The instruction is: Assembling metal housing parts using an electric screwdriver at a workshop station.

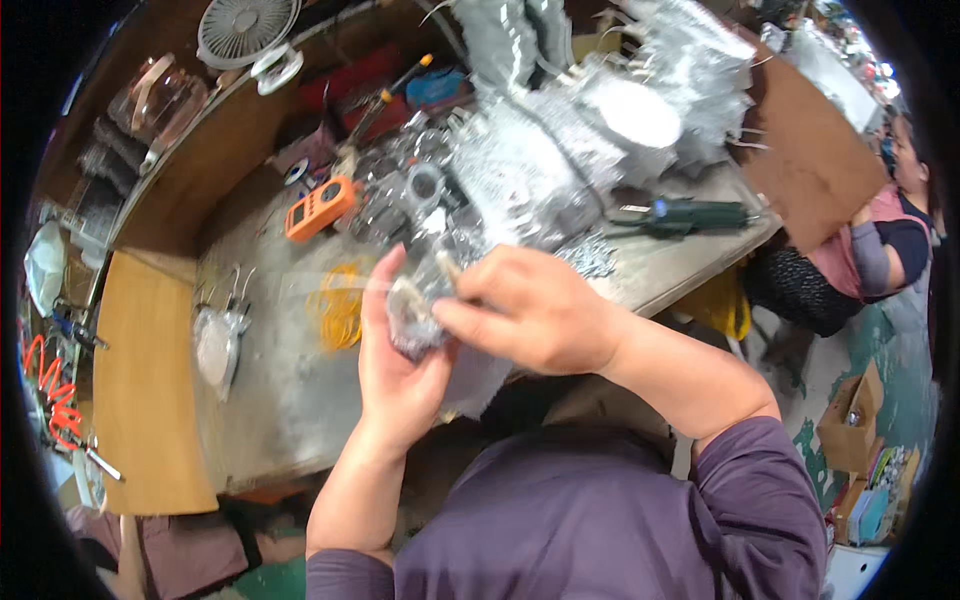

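Scuffed grey desk [280, 430] spreads beneath and beyond the fingers, under mixed clutter; nearest, the left hand [400, 375] clasps a small clear-wrapped piece [412, 325], its fingers around the lower left side; the right hand [545, 310] works at the upper right edge, thumb and forefinger drawn towards each other, though blur hides whether they are clamped on the piece or on a pale stub beside it; to handle this well, the left fingers should hold firmly without crushing the wrap, while the right pinch stays close to the edge and pulls gently; just left of the fingers lies a tangle of yellow loops [342, 310]; just beyond the right fingers, small metal bits [590, 255]; past the left fingertips, an orange meter [321, 208]; farther off and to the right, a dark green tool [690, 216]; straight beyond the fingers, heaped silvery bags [520, 165], best kept clear of the elbows; farthest, up and left, a white fan [245, 30].
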Available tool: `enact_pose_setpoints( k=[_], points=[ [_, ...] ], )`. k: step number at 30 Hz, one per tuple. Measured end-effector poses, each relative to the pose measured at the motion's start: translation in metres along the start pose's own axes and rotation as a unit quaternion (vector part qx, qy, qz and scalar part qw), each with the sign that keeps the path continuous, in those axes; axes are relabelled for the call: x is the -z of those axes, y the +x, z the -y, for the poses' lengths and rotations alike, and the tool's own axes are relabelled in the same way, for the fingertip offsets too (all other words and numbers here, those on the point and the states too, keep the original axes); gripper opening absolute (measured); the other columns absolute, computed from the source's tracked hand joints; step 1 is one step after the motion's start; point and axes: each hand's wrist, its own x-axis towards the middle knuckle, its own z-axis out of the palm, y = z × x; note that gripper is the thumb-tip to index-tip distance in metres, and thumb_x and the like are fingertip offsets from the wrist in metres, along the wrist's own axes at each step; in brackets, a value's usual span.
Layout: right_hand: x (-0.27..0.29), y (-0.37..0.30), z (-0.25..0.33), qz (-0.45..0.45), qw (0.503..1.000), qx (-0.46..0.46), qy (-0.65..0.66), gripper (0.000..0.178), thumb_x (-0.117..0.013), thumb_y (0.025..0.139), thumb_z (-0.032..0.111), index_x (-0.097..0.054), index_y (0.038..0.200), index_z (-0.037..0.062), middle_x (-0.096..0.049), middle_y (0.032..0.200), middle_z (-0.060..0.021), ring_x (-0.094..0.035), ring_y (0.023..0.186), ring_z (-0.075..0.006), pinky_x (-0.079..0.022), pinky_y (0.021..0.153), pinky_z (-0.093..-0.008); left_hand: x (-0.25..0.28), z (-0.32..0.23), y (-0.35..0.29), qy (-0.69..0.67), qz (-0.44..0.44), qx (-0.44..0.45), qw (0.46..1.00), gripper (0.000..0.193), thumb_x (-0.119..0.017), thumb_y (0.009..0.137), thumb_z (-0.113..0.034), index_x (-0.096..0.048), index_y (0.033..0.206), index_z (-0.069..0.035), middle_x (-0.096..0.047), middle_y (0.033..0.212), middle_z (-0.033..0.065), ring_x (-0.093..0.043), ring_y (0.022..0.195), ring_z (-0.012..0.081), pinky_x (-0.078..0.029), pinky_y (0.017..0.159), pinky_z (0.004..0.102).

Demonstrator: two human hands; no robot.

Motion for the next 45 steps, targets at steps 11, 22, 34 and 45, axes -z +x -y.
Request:
enact_pose_setpoints(
  k=[11, 22, 34, 45],
  points=[
    [-0.052, -0.069, 0.015, 0.197, 0.845, -0.442, 0.229, 0.053, -0.074, 0.08, 0.015, -0.047, 0.124, 0.0012, -0.056, 0.115, -0.0203, -0.053, 0.112, -0.039, -0.042, 0.096, -0.0432, 0.035, 0.072, -0.035, 0.031, 0.01, 0.022, 0.999, 0.063, -0.071, 0.087, -0.003, -0.035, 0.138, 0.001, -0.056, 0.121, 0.0094, -0.057, 0.108, 0.0158, -0.047, 0.094, 0.0317],
    [-0.062, -0.058, 0.004, 0.007, 0.708, -0.506, 0.492, 0.042, -0.066, 0.091, 0.013, -0.048, 0.129, 0.0028, -0.058, 0.111, -0.0037, -0.052, 0.104, -0.0107, -0.043, 0.092, -0.027, 0.034, 0.068, -0.051, 0.474, 0.026, -0.002, 0.88, 0.051, -0.075, 0.078, -0.027, -0.054, 0.119, -0.005, -0.055, 0.111, 0.014, -0.048, 0.105, 0.0357, -0.036, 0.087, 0.0464],
    [-0.068, 0.011, -0.047, 0.35, 0.89, -0.18, 0.229, 0.03, -0.066, 0.087, 0.011, -0.061, 0.115, 0.0015, -0.061, 0.109, -0.0103, -0.061, 0.101, -0.0203, -0.047, 0.089, -0.0368, 0.007, 0.054, -0.085, 0.285, 0.103, -0.023, 0.953, 0.025, -0.071, 0.083, -0.014, -0.059, 0.103, -0.007, -0.061, 0.078, 0.0061, -0.062, 0.07, 0.0244, -0.049, 0.061, 0.0359],
    [-0.112, 0.033, -0.073, 0.036, 0.901, -0.429, 0.058, 0.043, -0.064, 0.088, 0.01, -0.044, 0.125, -0.0003, -0.063, 0.115, -0.0155, -0.064, 0.099, -0.03, -0.05, 0.084, -0.0389, 0.042, 0.023, -0.08, 0.063, 0.138, 0.06, 0.987, 0.03, -0.064, 0.086, -0.003, -0.056, 0.115, -0.003, -0.061, 0.09, 0.0063, -0.063, 0.077, 0.0173, -0.05, 0.069, 0.0292]
  ],
)
